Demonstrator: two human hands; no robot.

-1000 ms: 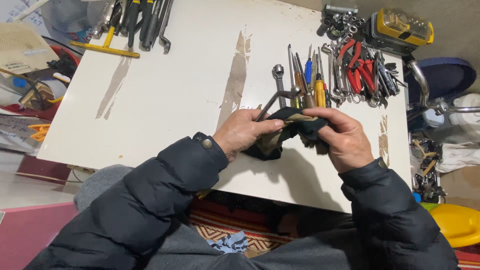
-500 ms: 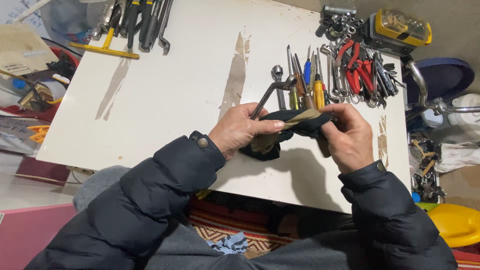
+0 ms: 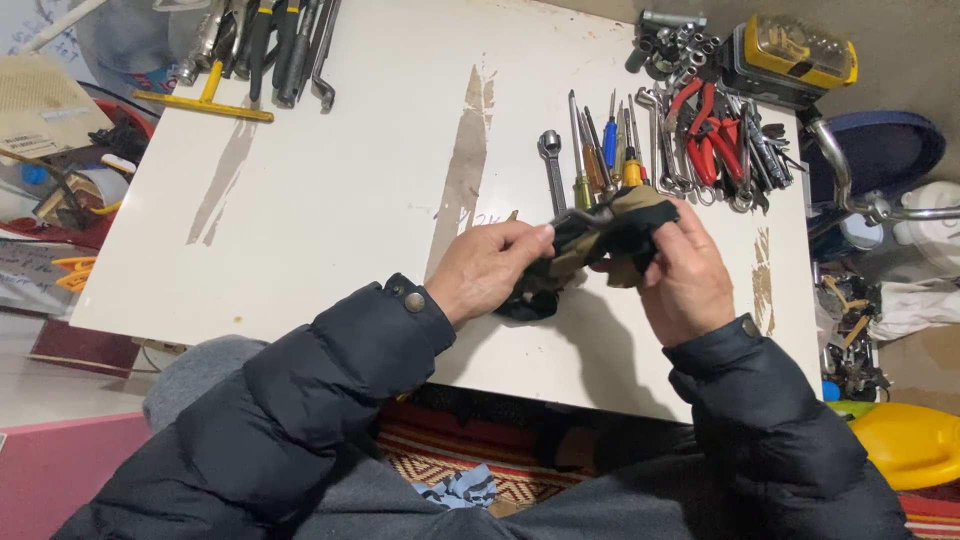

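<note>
The left hand (image 3: 490, 270) is curled around one end of a dark camouflage cloth (image 3: 590, 245), thumb laid along the top, fingers folded under and out of sight. The right hand (image 3: 685, 275) grips the other end, its fingers closed over the bunched fabric so that the fingertips are hidden. The cloth stretches between the two hands, raised a little above the white counter (image 3: 340, 200), and its lower fold hangs dark beneath the left hand. Whether something is wrapped inside it cannot be made out; a small brownish tip peeks past the left knuckles, too small to identify.

Just beyond the cloth lies a row of tools: a silver wrench (image 3: 551, 165), screwdrivers (image 3: 600, 155) with yellow, orange and blue handles, their lower ends covered by the cloth. Further right sit red-handled pliers (image 3: 705, 140) in a tangle of metal tools, hard to separate. A yellow and black case (image 3: 795, 55) stands at the far corner. At the far left edge, more dark-handled tools (image 3: 270, 45) are cut off by the frame.
</note>
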